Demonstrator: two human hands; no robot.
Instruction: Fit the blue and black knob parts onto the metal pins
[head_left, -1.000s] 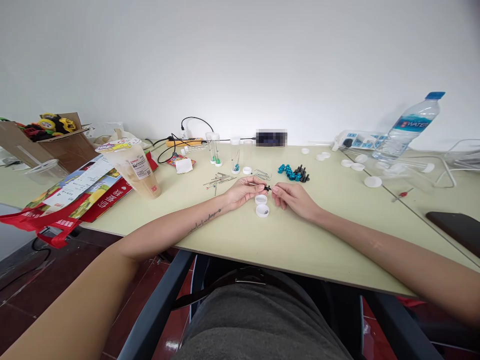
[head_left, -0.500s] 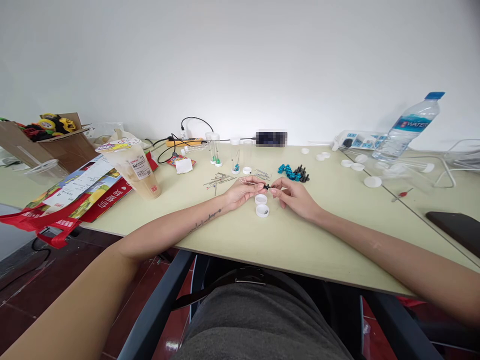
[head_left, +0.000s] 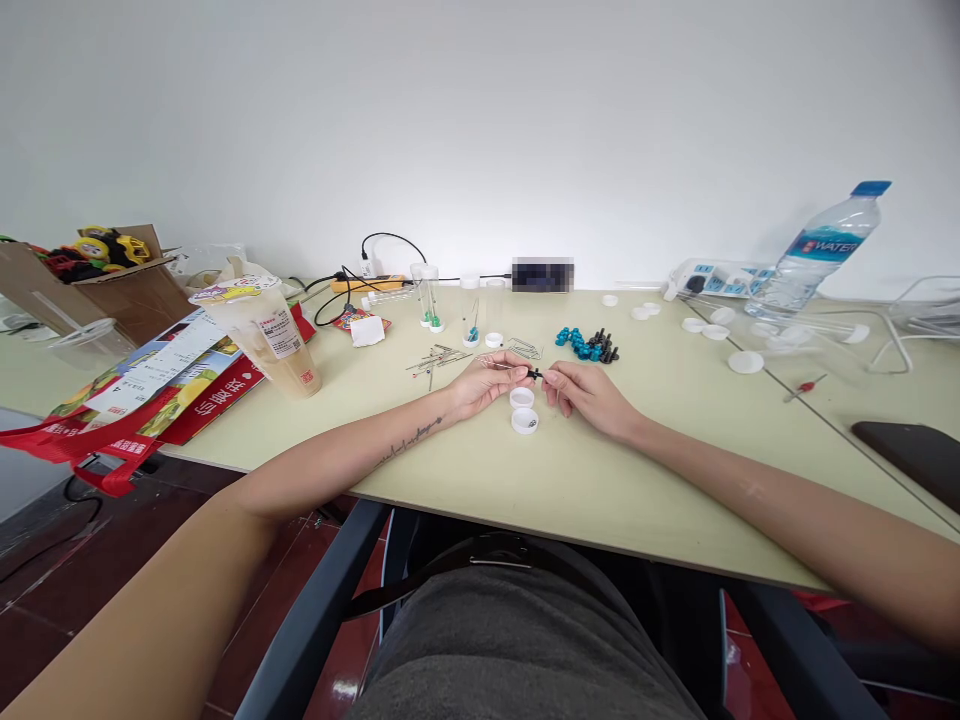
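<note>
My left hand (head_left: pixel 489 385) is closed in a pinch around a thin metal pin, whose shaft runs back over the fingers. A small black plastic piece (head_left: pixel 534 374) sits at the pin's right end, between both hands. The fingertips of my right hand (head_left: pixel 589 393) are pinched together at the right end of this black piece. Just below stand two small white caps, an upper cap (head_left: pixel 521 398) and a lower cap (head_left: pixel 525 421) with tiny dark bits inside. Behind my hands lie a pile of blue pieces (head_left: pixel 577 342) and black pieces (head_left: pixel 609 346).
Loose metal pins (head_left: pixel 442 356) lie left of my hands. Clear tubes (head_left: pixel 431 300) stand at the back. A drink cup (head_left: pixel 274 345) is at left, with a red bag (head_left: pixel 202 400) beyond. At right are a water bottle (head_left: pixel 825 245), white lids (head_left: pixel 745 362) and a phone (head_left: pixel 915 460).
My right-hand fingers have curled in closer beside the black piece. My left hand holds nearly the same position.
</note>
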